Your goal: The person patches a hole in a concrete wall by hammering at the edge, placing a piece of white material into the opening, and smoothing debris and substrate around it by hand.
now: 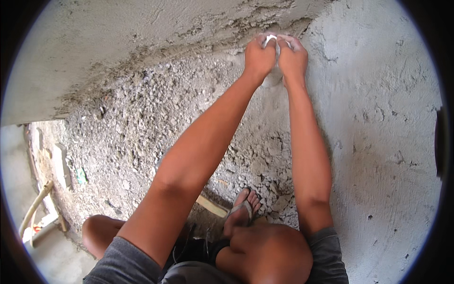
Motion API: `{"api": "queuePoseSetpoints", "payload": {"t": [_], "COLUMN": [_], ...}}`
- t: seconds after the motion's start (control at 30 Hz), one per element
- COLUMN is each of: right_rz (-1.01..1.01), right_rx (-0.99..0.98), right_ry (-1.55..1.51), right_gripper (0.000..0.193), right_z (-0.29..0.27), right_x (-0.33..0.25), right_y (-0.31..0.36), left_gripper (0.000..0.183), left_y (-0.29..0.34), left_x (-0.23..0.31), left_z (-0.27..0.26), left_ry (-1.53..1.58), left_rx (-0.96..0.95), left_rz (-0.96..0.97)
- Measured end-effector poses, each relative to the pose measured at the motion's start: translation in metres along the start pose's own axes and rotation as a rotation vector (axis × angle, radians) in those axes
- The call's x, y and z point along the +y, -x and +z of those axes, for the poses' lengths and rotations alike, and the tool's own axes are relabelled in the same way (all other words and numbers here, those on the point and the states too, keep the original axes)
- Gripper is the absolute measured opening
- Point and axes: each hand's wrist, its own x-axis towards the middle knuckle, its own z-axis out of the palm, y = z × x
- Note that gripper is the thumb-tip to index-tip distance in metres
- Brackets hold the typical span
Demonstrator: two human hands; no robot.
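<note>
I see a grey wall (pixel 388 142) hemming in my reach at right, another wall (pixel 142 28) ahead, gravelly ground (pixel 127 113) between, a pale block (pixel 61 165) far left. My left hand (pixel 260 56) and right hand (pixel 293 57) pinch a small white piece (pixel 271 39) near the walls' corner.

The rough grey ground (pixel 198 72) carries loose gravel (pixel 125 125) and crumbled clods (pixel 273 173). A foot (pixel 238 218) in a flip-flop (pixel 246 205) rests there, beside a wooden strip (pixel 211 206). Farther left lie a pale elongated block (pixel 61 165) and what may be a green plastic scrap (pixel 81 176).
</note>
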Motion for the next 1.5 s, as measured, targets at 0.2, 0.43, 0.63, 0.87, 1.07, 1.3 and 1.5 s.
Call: {"api": "queuePoseSetpoints", "payload": {"t": [0.2, 0.43, 0.63, 0.87, 1.07, 1.3, 1.5], "right_rz": [0.027, -0.09, -0.021, -0.108, -0.099, -0.183, -0.299], "right_rx": [-0.013, 0.026, 0.05, -0.018, 0.064, -0.239, -0.49], "right_ry": [0.03, 0.068, 0.004, -0.003, 0.079, 0.763, 0.681], "right_gripper": [0.021, 0.021, 0.019, 0.026, 0.039, 0.047, 0.052], "right_z": [0.005, 0.008, 0.001, -0.002, -0.041, -0.043, 0.005], "right_x": [0.006, 0.009, 0.004, 0.014, 0.073, 0.145, 0.138], "right_y": [-0.003, -0.022, -0.008, -0.01, 0.075, 0.08, 0.156], "left_gripper": [0.031, 0.027, 0.028, 0.041, 0.049, 0.043, 0.039], "left_y": [-0.006, -0.015, 0.004, -0.01, 0.057, 0.128, 0.138], "left_x": [0.003, 0.001, 0.0, 0.013, 0.007, -0.04, -0.041], "left_z": [-0.004, 0.0, 0.0, -0.013, -0.095, -0.158, -0.192], "left_ry": [-0.011, 0.073, -0.026, -0.003, -0.067, -0.032, -0.03], "left_rx": [-0.013, 0.044, 0.052, -0.142, -0.184, -0.094, -0.044], "left_rz": [-0.011, 0.06, 0.132, -0.06, -0.121, -0.332, -0.375]}}
